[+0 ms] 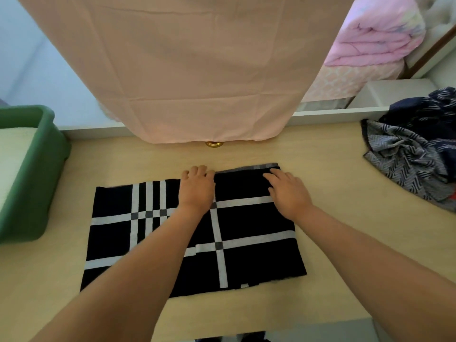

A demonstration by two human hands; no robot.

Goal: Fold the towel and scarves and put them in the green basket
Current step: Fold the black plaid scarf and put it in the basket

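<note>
Mid-frame, the right hand [288, 191] lies flat on the black scarf [256, 262]; the left hand [196, 190] curls at its top edge, hold unclear

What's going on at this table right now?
A person is folding a black striped scarf on the table. The right hand presses flat on it; the left hand is at its far edge. The green basket already holds a pale towel; more scarves wait in a heap.

- I get one view: a wide head camera, facing forward and down onto the table [333, 154].
- It sits near; the left edge cuts off the basket [42, 174].
</note>
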